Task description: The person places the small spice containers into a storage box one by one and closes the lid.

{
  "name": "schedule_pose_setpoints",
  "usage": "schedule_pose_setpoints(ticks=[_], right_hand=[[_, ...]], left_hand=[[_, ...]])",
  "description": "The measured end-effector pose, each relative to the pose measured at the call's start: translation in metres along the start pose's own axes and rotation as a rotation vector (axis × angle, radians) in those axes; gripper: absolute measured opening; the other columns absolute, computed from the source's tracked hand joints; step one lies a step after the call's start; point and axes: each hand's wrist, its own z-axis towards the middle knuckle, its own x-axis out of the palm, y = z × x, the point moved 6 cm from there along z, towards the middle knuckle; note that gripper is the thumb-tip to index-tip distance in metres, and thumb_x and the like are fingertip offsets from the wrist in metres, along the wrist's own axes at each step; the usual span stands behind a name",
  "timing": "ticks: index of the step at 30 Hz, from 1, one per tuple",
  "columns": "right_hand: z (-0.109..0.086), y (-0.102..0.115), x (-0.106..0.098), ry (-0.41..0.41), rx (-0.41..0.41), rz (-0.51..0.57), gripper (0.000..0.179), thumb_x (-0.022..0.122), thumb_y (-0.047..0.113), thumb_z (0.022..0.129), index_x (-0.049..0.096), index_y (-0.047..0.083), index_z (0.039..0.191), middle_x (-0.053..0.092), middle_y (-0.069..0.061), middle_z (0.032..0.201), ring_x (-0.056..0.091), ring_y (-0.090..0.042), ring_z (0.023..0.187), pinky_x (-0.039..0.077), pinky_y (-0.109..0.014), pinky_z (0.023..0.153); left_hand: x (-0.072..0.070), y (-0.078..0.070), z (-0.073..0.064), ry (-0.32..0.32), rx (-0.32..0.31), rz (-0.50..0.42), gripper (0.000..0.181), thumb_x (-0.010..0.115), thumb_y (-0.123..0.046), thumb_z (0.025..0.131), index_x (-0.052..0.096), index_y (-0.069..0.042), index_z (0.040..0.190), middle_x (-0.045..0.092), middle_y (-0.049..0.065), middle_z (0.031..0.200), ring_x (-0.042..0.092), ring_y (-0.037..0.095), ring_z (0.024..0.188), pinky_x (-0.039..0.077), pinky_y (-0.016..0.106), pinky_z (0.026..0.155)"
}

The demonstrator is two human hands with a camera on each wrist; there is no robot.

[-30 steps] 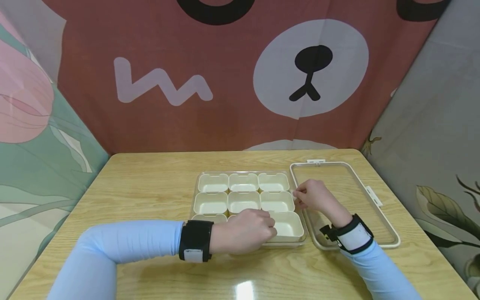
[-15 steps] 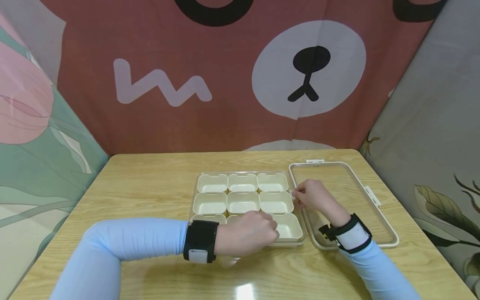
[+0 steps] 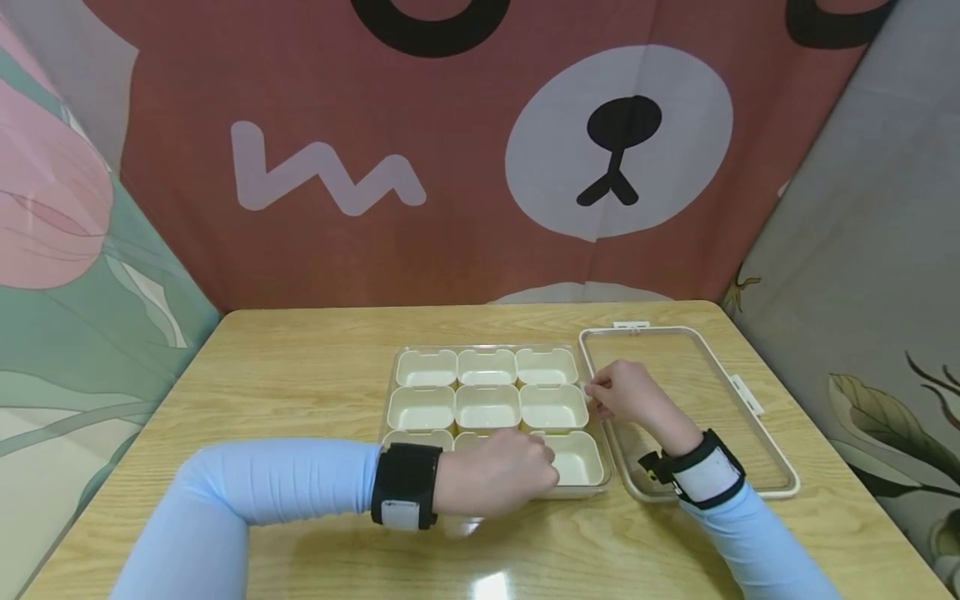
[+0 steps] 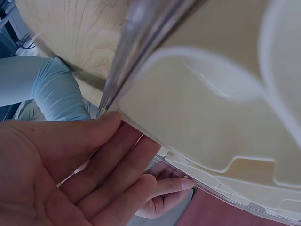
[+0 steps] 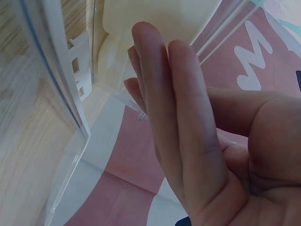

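Note:
A clear plastic box stands on the table, with cream-coloured cups in rows inside it. At its front side my left hand pinches the near rim of the front right cup; the left wrist view shows the thumb on one side of the wall and fingers on the other. This hand covers part of the front row. My right hand holds the box's right rim beside the middle row. Its fingers look long and close together in the right wrist view, where the thumb tip is hidden.
Right of the box lies a clear lid with a white frame and latch tabs, partly under the right forearm. The wooden table ends at a printed bear cloth behind. Patterned cloths hang on both sides.
The front right cup has settled slightly lower and nearer, and my left hand has moved a little down and right with it. My right hand stays at the box's side.

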Motion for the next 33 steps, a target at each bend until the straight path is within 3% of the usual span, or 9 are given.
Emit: schedule_pose_setpoints(ticks=[6, 14, 25, 28, 33], right_hand=[[0.001, -0.002, 0.0, 0.004, 0.004, -0.003, 0.02, 0.057, 0.01, 0.093, 0.071, -0.003, 0.087, 0.071, -0.008, 0.072, 0.068, -0.014, 0.06, 0.054, -0.028, 0.056], [0.001, -0.002, 0.0, 0.01, 0.024, 0.015, 0.02, 0.057, 0.01, 0.093, 0.07, -0.004, 0.087, 0.071, -0.009, 0.072, 0.068, -0.015, 0.061, 0.056, -0.032, 0.059], [0.002, -0.002, 0.001, -0.001, 0.016, -0.002, 0.02, 0.057, 0.011, 0.093, 0.071, -0.003, 0.086, 0.07, -0.007, 0.069, 0.067, -0.015, 0.059, 0.054, -0.028, 0.055], [0.001, -0.001, 0.001, -0.009, 0.005, -0.048, 0.022, 0.057, 0.014, 0.093, 0.07, 0.0, 0.082, 0.068, -0.003, 0.065, 0.064, -0.013, 0.056, 0.049, -0.025, 0.052], [0.0, -0.001, 0.001, -0.002, 0.006, -0.061, 0.022, 0.057, 0.015, 0.094, 0.069, 0.0, 0.082, 0.065, -0.001, 0.062, 0.063, -0.012, 0.055, 0.049, -0.025, 0.052]], left_hand=[[0.001, 0.0, -0.001, 0.054, 0.007, -0.029, 0.017, 0.065, -0.009, 0.079, 0.068, -0.025, 0.076, 0.06, -0.009, 0.073, 0.056, 0.006, 0.068, 0.045, 0.022, 0.052], [0.0, 0.001, -0.002, 0.066, 0.007, -0.058, 0.016, 0.067, -0.009, 0.079, 0.068, -0.024, 0.076, 0.061, -0.008, 0.072, 0.058, 0.006, 0.066, 0.046, 0.021, 0.052], [-0.004, 0.007, -0.009, 0.098, -0.005, -0.208, 0.024, 0.067, 0.0, 0.075, 0.069, -0.021, 0.087, 0.058, -0.009, 0.074, 0.055, 0.002, 0.065, 0.039, 0.013, 0.052], [-0.007, 0.014, -0.013, 0.048, -0.048, -0.253, 0.021, 0.068, -0.002, 0.077, 0.07, -0.019, 0.09, 0.061, -0.009, 0.08, 0.057, 0.002, 0.071, 0.043, 0.012, 0.059], [-0.015, 0.037, -0.032, -0.135, -0.196, -0.354, 0.014, 0.071, -0.008, 0.078, 0.071, -0.014, 0.091, 0.065, -0.004, 0.086, 0.061, 0.009, 0.082, 0.048, 0.019, 0.075]])
